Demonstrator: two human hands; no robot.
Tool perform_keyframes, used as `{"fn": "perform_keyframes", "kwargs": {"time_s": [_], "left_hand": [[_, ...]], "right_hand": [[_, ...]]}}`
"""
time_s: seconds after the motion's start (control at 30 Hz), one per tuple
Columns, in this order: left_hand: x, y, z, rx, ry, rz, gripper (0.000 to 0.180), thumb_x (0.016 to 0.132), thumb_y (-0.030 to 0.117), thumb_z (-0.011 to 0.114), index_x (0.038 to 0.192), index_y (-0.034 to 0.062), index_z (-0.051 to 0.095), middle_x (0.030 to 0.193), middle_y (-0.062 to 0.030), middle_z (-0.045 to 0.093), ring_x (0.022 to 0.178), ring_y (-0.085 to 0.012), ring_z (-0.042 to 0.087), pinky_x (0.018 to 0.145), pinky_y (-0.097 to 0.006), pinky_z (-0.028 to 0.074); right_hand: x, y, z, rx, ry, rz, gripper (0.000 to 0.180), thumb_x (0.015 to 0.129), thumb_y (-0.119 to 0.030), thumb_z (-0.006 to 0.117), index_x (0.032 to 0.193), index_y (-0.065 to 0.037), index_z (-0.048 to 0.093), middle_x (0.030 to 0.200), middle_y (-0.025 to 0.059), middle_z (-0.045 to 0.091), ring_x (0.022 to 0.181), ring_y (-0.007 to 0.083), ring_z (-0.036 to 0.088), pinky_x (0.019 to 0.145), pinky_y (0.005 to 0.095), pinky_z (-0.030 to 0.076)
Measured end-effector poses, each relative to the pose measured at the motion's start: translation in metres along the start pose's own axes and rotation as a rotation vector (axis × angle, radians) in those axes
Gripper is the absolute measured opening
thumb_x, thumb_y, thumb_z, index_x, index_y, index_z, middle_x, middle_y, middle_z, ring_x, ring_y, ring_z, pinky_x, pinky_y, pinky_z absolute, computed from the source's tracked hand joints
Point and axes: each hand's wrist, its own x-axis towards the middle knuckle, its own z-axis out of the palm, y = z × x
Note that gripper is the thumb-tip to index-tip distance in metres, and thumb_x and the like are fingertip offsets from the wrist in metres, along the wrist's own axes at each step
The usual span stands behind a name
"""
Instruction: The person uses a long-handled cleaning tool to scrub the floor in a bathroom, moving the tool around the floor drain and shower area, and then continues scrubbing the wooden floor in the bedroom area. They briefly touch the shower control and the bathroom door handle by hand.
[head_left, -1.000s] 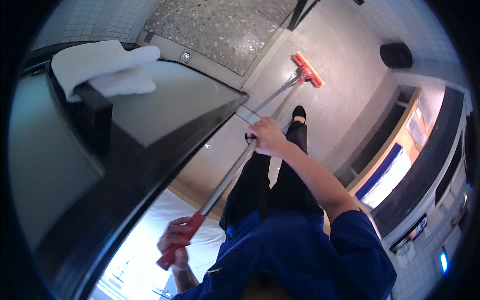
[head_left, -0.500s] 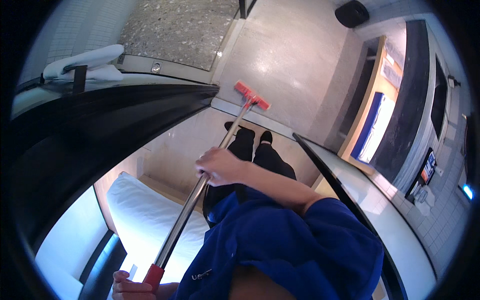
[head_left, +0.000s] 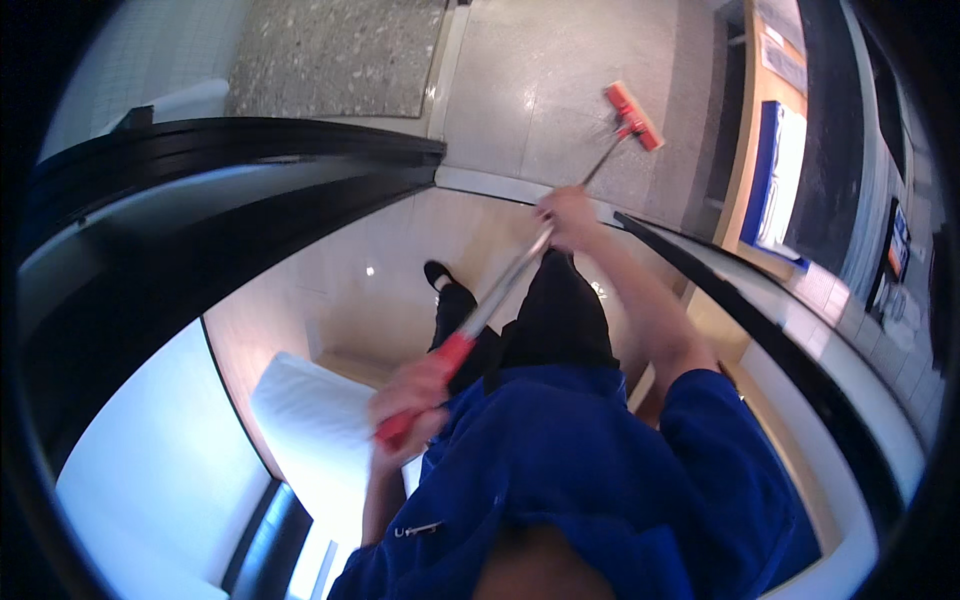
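A long-handled floor brush (head_left: 508,288) runs from my waist up and away to the right. Its metal pole ends in a red head (head_left: 633,116) with a pale edge, resting on the grey tiled floor past the door sill. Low on the pole, my left hand (head_left: 410,400) is wrapped round the red grip (head_left: 455,352), slightly blurred. My right hand (head_left: 568,215) is closed round the pole further up, near the sill, with the arm stretched forward. Both hands are closed on the same pole.
A dark door frame (head_left: 300,150) bounds the left, and a black edge (head_left: 740,290) the right. Behind me to the left lies a white padded thing (head_left: 300,395). A wooden shelf unit (head_left: 750,150) with a blue-edged panel (head_left: 768,170) stands on the right. A stone-patterned slab (head_left: 335,60) is far left.
The brush head has moved right and further away over the tiles. Both hands moved forward and right with the pole. My feet are further apart, and the view has shifted.
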Motion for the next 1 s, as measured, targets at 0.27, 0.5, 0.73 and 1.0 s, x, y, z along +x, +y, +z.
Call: {"fn": "perform_keyframes", "kwargs": {"time_s": [0.27,0.5,0.73,1.0], "left_hand": [[-0.144,0.157,-0.219,0.374,0.223,0.033,0.024,0.083,0.031,0.065,0.070,0.0147,0.052,0.069,-0.0035,0.059,0.065,-0.0171,0.057,0.073,-0.037,0.048],[-0.125,0.203,-0.240,0.419,-0.329,0.253,0.023,0.082,0.028,0.066,0.069,0.0168,0.051,0.061,0.0024,0.057,0.058,-0.0135,0.060,0.080,-0.038,0.053],[-0.113,0.156,-0.212,0.018,-0.426,0.410,0.024,0.081,0.028,0.065,0.069,0.0123,0.052,0.058,-0.0020,0.056,0.052,-0.0206,0.057,0.068,-0.043,0.050],[-0.122,0.038,-0.231,-0.034,-0.274,0.117,0.026,0.079,0.027,0.068,0.069,0.0119,0.049,0.062,-0.0033,0.055,0.057,-0.0180,0.054,0.081,-0.046,0.047]], "right_hand": [[0.004,-0.321,0.136,0.388,0.235,-0.214,0.016,0.062,-0.008,0.065,0.073,-0.010,0.055,0.064,0.0093,0.055,0.064,0.0320,0.058,0.060,0.0444,0.045],[-0.017,-0.387,0.169,0.513,0.147,-0.326,0.016,0.068,-0.011,0.064,0.081,-0.010,0.054,0.070,0.0081,0.058,0.072,0.0291,0.060,0.067,0.0421,0.045],[-0.070,-0.332,0.124,0.317,0.409,-0.129,0.019,0.062,-0.013,0.066,0.076,-0.012,0.053,0.070,0.0073,0.057,0.071,0.0307,0.060,0.064,0.0440,0.047],[-0.060,-0.267,0.183,0.049,0.362,0.152,0.017,0.061,-0.017,0.068,0.074,-0.013,0.057,0.072,0.0062,0.059,0.076,0.0284,0.061,0.066,0.0431,0.047]]}}
